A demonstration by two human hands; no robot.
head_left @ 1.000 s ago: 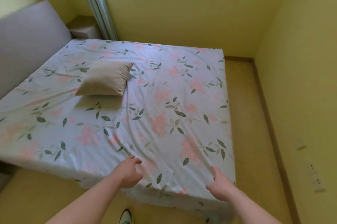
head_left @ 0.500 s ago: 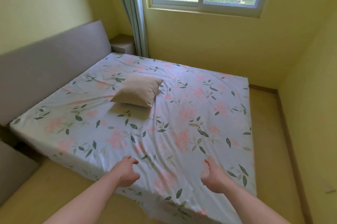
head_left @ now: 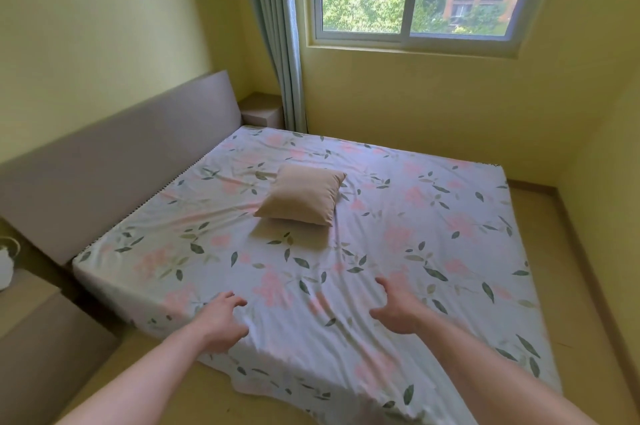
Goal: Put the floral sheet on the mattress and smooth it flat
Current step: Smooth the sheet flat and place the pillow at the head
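Both hands are down at the near edge of the bed, so the step in hand looks like the smoothing, not the laying. The floral sheet [head_left: 346,251] already covers the mattress [head_left: 100,281] from the headboard [head_left: 121,161] to the foot and hangs over the near side toward the floor. Shallow creases run across the cloth between the hands and up toward the beige pillow [head_left: 301,196], which lies on the sheet near the middle of the bed.

The left hand [head_left: 220,322] rests on the sheet near the near-left corner, fingers bent at the knuckles and spread, tips on the cloth. Whether it has gathered a fold under the palm cannot be told, since motion blur softens the fingers. The right hand [head_left: 398,308] is apart from it, further toward the foot, its fingers loose and parted, thumb out, palm turned inward just over or on the fabric (it pinches nothing that shows).

The next move calls, in all likelihood, for flat palms pushed outward from the creased patch toward the edge, with even pressure, so the slack travels off the side and does not bunch again near the pillow.
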